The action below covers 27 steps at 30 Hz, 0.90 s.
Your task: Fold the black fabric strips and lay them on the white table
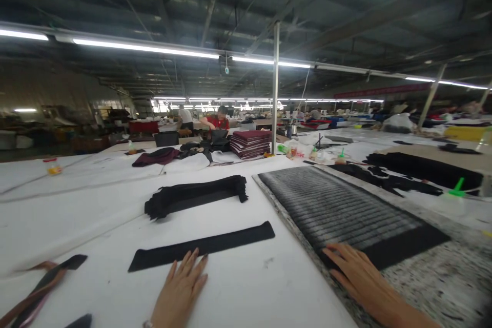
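My left hand (180,289) lies flat on the white table, fingers stretched out, its tips at the lower edge of a single black fabric strip (203,244). Beyond that strip is a stack of black fabric pieces (200,195) with uneven ends. On the right, my right hand (355,271) rests with fingers extended over the near corner of a black sheet with overlapping grey-striped rows (334,202). That sheet lies on a speckled grey board (442,279). Whether the right fingertips pinch an edge of the sheet cannot be made out, but the fingers look straight.
Dark and brown strips (42,287) lie at the lower left. Folded maroon fabric (250,143) is stacked by a metal post (275,87). A bottle with a green nozzle (456,197) stands right, near black fabric (423,166). A person in red (218,120) works farther back.
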Tool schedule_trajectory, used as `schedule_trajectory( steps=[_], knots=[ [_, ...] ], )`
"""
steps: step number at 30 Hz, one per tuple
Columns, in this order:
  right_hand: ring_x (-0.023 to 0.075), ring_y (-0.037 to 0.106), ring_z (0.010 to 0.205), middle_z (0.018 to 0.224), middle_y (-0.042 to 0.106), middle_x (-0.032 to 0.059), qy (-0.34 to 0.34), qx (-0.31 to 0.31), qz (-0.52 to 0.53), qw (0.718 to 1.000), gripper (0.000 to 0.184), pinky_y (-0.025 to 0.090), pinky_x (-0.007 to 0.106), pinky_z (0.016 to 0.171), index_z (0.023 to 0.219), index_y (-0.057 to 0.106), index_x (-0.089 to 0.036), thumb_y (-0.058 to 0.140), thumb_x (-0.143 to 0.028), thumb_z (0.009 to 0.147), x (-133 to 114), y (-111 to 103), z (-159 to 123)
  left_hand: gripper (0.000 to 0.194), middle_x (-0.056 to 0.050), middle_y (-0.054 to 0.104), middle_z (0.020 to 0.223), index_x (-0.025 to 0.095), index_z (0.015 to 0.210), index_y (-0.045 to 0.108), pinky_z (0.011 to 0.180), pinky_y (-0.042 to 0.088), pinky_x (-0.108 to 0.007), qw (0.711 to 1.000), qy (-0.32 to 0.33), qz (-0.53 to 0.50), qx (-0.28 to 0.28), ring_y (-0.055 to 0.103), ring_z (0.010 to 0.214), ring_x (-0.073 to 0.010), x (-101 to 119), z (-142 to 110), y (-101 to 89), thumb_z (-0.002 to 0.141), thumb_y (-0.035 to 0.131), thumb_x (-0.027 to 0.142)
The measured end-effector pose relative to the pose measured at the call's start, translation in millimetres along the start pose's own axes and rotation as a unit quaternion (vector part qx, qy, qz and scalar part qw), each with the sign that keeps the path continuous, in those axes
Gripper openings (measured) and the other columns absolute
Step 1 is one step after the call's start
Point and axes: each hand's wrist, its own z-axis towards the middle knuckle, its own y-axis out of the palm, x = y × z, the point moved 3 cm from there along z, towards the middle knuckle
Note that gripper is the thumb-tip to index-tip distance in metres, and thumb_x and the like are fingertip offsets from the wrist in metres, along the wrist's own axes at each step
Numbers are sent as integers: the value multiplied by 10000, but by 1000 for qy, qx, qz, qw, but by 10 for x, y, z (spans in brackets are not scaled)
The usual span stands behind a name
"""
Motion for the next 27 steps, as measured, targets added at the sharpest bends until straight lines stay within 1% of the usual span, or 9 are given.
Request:
schedule_trajectory(
  steps=[2,4,7,11,16,18,21,23,27],
  knots=[
    [253,568,1086,1205,605,70,7,10,-1,1000,358,457,429,923,1202,605,-280,487,-356,873,154,72,-165,474,-49,274,1506,267,1392,378,1133,204,-533,1000,-7,-4,22,240,1394,-234,71,76,-36,938,285,369],
    [237,580,1062,1194,608,63,6,17,7,1000,356,472,402,910,1213,599,-293,473,-364,888,199,119,-248,460,-59,312,1495,246,1355,453,1136,215,-524,999,9,-26,37,265,1387,-236,286,134,-53,931,311,353],
    [231,566,1072,1182,600,71,5,23,30,999,336,465,389,922,1189,615,-282,474,-357,894,185,138,-263,421,-70,359,1478,221,1271,555,1141,250,-480,994,61,-90,31,306,1373,-224,838,166,-38,899,362,260],
    [238,550,1065,1162,581,82,9,32,72,997,299,451,407,919,1133,640,-276,479,-373,901,175,72,-245,478,-80,405,1456,190,1239,573,1138,294,-406,972,155,-178,-7,343,1354,-205,1716,198,-9,788,439,107],
    [194,545,987,1045,584,86,30,24,160,986,321,449,347,885,1022,660,-221,361,-323,962,122,-162,-282,482,-33,527,1354,210,1244,559,1110,332,-332,934,261,-244,23,438,1260,-166,2531,330,-61,787,451,102],
    [201,518,1045,1116,571,74,30,15,163,986,273,432,355,908,1123,619,-240,430,-309,939,101,-222,-293,476,-26,545,1329,216,1265,537,1097,339,-346,926,278,-254,21,448,1235,-174,2727,408,-21,814,424,115],
    [218,483,1106,1220,539,53,17,-9,135,991,386,401,390,931,1272,513,-278,538,-336,891,84,-236,-314,478,-95,575,1267,143,1283,512,1046,377,-410,929,264,-260,20,473,1189,-222,2877,514,115,841,336,97],
    [207,490,1077,1182,555,41,11,-15,122,992,316,396,380,914,1208,557,-276,531,-335,899,77,-235,-329,493,-124,571,1260,101,1296,492,1038,376,-416,933,250,-257,26,465,1196,-231,2909,560,208,850,283,78],
    [178,506,966,1047,576,33,8,-6,119,993,156,402,330,832,994,627,-238,498,-280,917,64,-262,-327,517,-64,492,1381,143,1367,419,1119,267,-371,934,256,-246,31,355,1309,-190,2948,624,322,879,256,87]
  ],
)
